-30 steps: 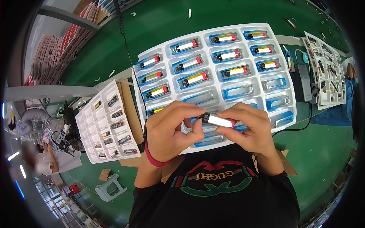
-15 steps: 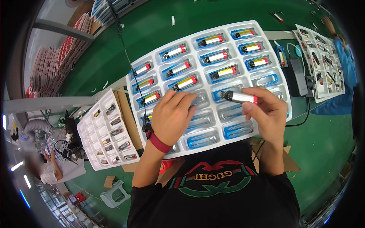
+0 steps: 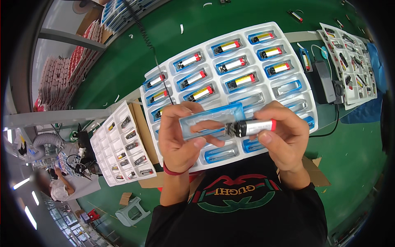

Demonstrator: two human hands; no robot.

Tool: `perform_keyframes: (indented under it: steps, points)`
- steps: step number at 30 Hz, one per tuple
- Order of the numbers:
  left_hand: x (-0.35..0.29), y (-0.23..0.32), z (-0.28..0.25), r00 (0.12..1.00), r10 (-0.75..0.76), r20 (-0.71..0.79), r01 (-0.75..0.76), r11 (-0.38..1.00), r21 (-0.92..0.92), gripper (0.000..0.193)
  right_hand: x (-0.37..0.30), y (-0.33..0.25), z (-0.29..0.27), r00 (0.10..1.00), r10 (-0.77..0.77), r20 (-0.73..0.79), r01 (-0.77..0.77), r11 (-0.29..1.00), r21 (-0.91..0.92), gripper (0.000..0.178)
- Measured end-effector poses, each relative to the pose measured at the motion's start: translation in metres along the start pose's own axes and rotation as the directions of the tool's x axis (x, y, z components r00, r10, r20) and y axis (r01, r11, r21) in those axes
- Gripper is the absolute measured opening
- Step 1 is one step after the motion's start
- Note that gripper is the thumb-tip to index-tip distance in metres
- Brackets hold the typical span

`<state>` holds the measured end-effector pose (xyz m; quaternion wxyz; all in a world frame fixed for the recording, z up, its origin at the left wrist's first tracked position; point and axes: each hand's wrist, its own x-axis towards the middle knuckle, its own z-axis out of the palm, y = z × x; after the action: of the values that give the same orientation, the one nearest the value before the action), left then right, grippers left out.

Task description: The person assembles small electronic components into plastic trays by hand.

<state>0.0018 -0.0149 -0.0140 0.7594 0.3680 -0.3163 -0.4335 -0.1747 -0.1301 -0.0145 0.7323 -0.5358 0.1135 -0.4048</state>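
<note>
Left hand point(image 3: 177, 142): grasping translucent blue-edged rectangular plastic case point(image 3: 214, 117)

Right hand point(image 3: 286, 133): pinching elongated white module point(image 3: 252, 127), black-ended, red-capped, near cap

Both items raised above white moulded plastic tray point(image 3: 258, 68), toward near edge

Black end overlaps case in view; contact cannot be told

Likely faults: black end catching case rim if misaligned; module dropping if fingertip pinch slackens; case bending if squeezed hard

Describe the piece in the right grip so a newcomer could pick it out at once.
Find the large white compartment tray in the middle, then the right grip over its near side. Pinched there is a silver battery-like cylinder, red at its right end and dark at its left. Its red-ended neighbours lie in the tray's compartments; this one is held clear.
</note>
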Motion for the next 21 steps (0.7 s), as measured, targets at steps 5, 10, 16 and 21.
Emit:
perform_keyframes:
  steps: [5,10,16,21]
  points:
    - [0.004,-0.008,0.001,0.984,-0.104,0.147,0.139,0.958,-0.25,0.04,0.003,0.003,0.009,0.99,0.077,-0.117,-0.058,0.986,0.157,0.029]
    - [-0.001,-0.016,-0.001,0.976,-0.22,0.01,0.219,0.969,-0.113,0.034,0.003,0.009,0.008,0.996,0.018,-0.086,-0.007,0.993,0.12,0.028]
    - [0.004,-0.001,0.02,0.938,-0.339,0.072,0.346,0.906,-0.245,0.062,0.002,0.005,0.009,0.998,0.053,-0.034,-0.05,0.995,0.087,0.03]
    - [-0.001,-0.007,0.001,0.955,-0.239,0.174,0.273,0.939,-0.208,0.063,0.004,-0.005,0.009,0.998,0.003,0.055,0.004,0.991,-0.132,0.03]
